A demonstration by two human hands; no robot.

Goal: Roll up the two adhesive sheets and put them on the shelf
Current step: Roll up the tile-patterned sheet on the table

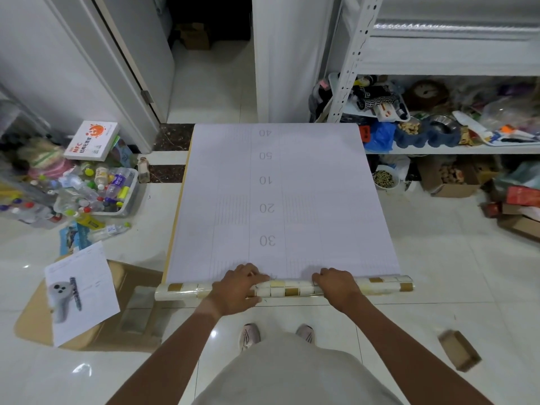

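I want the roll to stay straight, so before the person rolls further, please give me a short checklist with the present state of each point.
1. Both hands on the roll: ok. The left hand and right hand press on the glossy cream-and-gold tile-patterned rolled part.
2. Hands evenly placed: ok, both near the middle, one on each side of it.
3. Roll ends level: cannot tell; the right end seems slightly farther away.
4. Unrolled white backing sheet with printed numbers lies flat: ok.
5. Path ahead free: ok, nothing lies on the sheet.
6. Second sheet underneath: cannot tell; only a yellowish edge shows at the left.
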